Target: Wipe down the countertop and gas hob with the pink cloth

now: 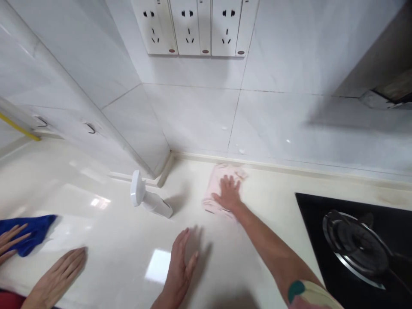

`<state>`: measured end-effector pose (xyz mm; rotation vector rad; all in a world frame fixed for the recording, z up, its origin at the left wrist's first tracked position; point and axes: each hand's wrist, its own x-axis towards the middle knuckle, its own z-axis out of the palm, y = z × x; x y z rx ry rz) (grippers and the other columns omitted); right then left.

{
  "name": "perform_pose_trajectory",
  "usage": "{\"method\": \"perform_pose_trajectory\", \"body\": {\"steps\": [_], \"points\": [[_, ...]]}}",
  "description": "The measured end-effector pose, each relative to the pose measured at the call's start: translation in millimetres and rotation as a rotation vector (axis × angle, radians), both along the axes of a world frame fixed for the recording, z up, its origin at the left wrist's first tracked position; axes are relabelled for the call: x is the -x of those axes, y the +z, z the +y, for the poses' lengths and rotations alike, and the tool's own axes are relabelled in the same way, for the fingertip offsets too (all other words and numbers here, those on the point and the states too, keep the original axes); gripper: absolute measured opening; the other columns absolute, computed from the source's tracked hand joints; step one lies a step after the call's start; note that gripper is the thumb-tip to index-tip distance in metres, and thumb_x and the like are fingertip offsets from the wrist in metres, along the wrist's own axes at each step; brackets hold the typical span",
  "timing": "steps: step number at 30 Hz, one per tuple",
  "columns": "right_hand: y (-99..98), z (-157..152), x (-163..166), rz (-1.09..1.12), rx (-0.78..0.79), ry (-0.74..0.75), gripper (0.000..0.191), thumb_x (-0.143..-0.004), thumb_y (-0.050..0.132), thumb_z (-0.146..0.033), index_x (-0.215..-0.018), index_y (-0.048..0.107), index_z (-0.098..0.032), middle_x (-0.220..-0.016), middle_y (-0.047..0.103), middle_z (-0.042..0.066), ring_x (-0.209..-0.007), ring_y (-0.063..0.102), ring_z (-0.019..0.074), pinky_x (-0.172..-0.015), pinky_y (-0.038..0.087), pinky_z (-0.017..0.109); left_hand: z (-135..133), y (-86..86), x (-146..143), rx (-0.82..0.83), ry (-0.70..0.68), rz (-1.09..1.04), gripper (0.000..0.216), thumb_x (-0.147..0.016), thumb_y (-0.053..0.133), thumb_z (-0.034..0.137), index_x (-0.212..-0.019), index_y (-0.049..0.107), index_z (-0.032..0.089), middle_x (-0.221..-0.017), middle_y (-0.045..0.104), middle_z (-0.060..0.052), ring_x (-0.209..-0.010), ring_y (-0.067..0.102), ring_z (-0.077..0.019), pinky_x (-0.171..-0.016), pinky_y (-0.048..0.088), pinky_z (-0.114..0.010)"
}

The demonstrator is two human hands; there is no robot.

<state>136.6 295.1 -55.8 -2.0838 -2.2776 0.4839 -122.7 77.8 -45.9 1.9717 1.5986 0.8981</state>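
Observation:
My right hand [229, 194] lies flat with spread fingers on a folded pink cloth [215, 182], pressed to the pale countertop [189, 180] close to the back wall. My left hand [179, 266] is held over the counter nearer to me, its thumb apart from its fingers and nothing in it. A white spray bottle [156, 203] stands between the wall corner and my left hand, touched by neither hand.
At the left a co-worker's hand [11, 240] rests on a blue cloth [38, 231]; their other hand [58, 274] is on the counter. A black gas stove [313, 210] lies at the right. Sockets [189, 28] and hooks [89, 128] are on the walls.

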Motion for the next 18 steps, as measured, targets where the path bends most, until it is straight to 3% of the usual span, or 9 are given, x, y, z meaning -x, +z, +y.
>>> {"method": "perform_pose_trajectory", "body": {"steps": [4, 8, 11, 15, 18], "points": [[12.0, -9, 87, 0.092, 0.041, 0.355, 0.092, -0.099, 0.047, -0.069, -0.171, 0.019, -0.020, -0.180, 0.001, 0.016, -0.163, -0.009, 0.0448, -0.121, -0.010, 0.074, 50, 0.2, -11, -0.127, 0.026, 0.151, 0.065, -0.106, 0.051, 0.042, -0.166, 0.031, 0.030, -0.170, 0.036, -0.017, -0.157, 0.036, -0.0338, -0.123, 0.041, -0.060], [15.9, -61, 97, 0.173, 0.010, 0.550, 0.088, -0.099, 0.049, -0.065, -0.170, 0.023, -0.022, -0.180, 0.008, 0.015, -0.164, -0.004, 0.0408, -0.126, -0.004, 0.068, 76, -15.6, -5, -0.097, 0.061, 0.347, 0.069, -0.104, 0.050, 0.053, -0.165, 0.038, 0.025, -0.173, 0.030, -0.020, -0.160, 0.027, -0.0396, -0.124, 0.031, -0.063], [14.2, -105, 72, 0.213, 0.011, 0.445, 0.078, -0.101, 0.047, -0.063, -0.165, 0.035, -0.020, -0.175, 0.028, 0.017, -0.161, 0.016, 0.0382, -0.127, 0.012, 0.061, 72, -33.0, -5, -0.078, -0.100, 0.494, 0.079, -0.101, 0.051, 0.064, -0.167, 0.037, 0.023, -0.173, 0.031, -0.020, -0.161, 0.024, -0.0406, -0.126, 0.026, -0.061], [10.8, -145, 35, 0.124, -0.025, 0.209, 0.065, -0.102, 0.048, -0.064, -0.145, 0.058, -0.018, -0.151, 0.056, 0.020, -0.141, 0.044, 0.0392, -0.116, 0.030, 0.058, 58, -47.9, -30, -0.130, -0.325, 0.583, 0.096, -0.096, 0.048, 0.076, -0.169, 0.030, 0.016, -0.173, 0.030, -0.022, -0.163, 0.019, -0.0410, -0.128, 0.020, -0.058], [7.6, -161, 11, 0.050, -0.054, 0.198, 0.056, -0.102, 0.052, -0.061, -0.134, 0.065, -0.017, -0.131, 0.068, 0.019, -0.127, 0.055, 0.0359, -0.107, 0.038, 0.052, 50, -48.9, -55, -0.140, -0.451, 0.587, 0.109, -0.090, 0.046, 0.085, -0.169, 0.027, 0.012, -0.169, 0.037, -0.024, -0.162, 0.021, -0.0428, -0.129, 0.014, -0.062]]}}
